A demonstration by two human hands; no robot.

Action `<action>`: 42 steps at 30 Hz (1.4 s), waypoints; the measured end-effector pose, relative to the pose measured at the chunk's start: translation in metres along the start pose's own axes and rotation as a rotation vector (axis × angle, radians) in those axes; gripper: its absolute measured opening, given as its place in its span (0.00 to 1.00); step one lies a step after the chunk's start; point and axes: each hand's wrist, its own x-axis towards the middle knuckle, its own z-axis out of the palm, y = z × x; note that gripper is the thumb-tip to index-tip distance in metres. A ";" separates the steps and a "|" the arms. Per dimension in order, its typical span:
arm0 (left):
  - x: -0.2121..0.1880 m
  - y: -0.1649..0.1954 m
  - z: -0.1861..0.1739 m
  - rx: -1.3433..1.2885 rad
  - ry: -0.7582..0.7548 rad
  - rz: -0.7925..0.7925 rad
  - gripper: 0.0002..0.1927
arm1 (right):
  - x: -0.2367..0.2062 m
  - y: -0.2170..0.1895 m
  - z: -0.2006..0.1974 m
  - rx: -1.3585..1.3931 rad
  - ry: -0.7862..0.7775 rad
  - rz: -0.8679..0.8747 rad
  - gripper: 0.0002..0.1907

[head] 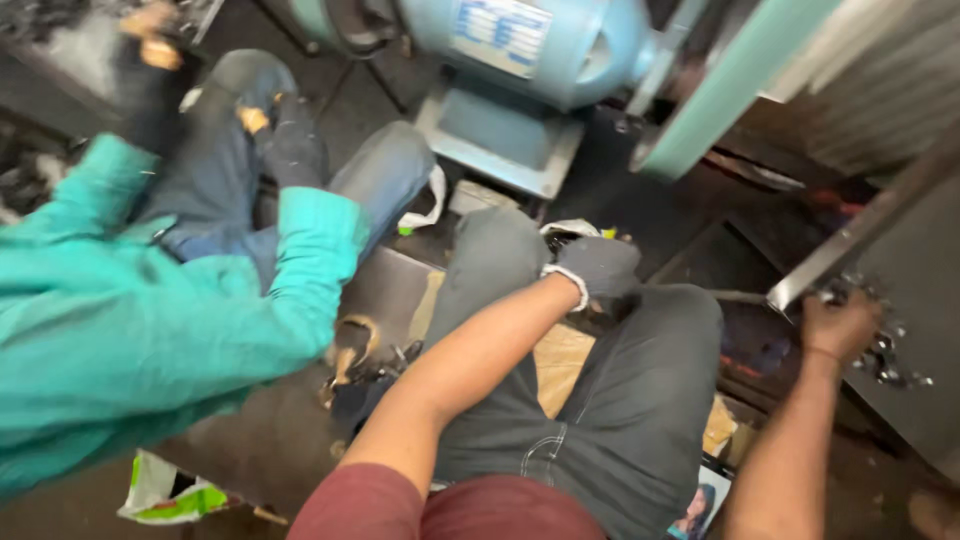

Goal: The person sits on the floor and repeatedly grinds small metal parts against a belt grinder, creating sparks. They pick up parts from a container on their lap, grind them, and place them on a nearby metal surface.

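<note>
The person sits with knees drawn up in dark grey trousers (600, 400), facing a blue bench grinder (520, 60) that serves as the landmark here. The left hand (598, 268), in a dark glove with a white cuff, rests on the left knee just below the grinder's base, its fingers curled loosely; whether it has hold of anything cannot be told. The right hand (838, 325), bare, is well to the right of the grinder and lower, closed over the end of a long flat metal bar (860, 235) that runs up and away to the right. Small shiny metal pieces (885, 355) lie just beside that hand on a dark surface (they are too blurred to identify). To the left of the grinder sits another person in a teal sleeve (150, 310) and blue jeans, with dark gloves (290, 140) on. A green slanted guard (730, 80) stands right of the grinder.
</note>
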 end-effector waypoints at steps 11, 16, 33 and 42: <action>-0.059 0.028 -0.017 -0.374 0.432 0.306 0.13 | -0.119 -0.195 0.007 1.433 -0.230 0.326 0.12; -0.070 0.023 -0.021 -0.594 0.275 0.200 0.18 | -0.124 -0.185 -0.001 1.338 -0.263 0.039 0.14; -0.069 0.036 -0.020 -0.835 0.248 0.083 0.15 | -0.127 -0.184 0.004 1.505 -0.222 0.021 0.11; -0.032 0.026 -0.064 -0.430 0.385 -0.055 0.19 | -0.068 -0.203 0.052 1.678 -0.510 0.230 0.10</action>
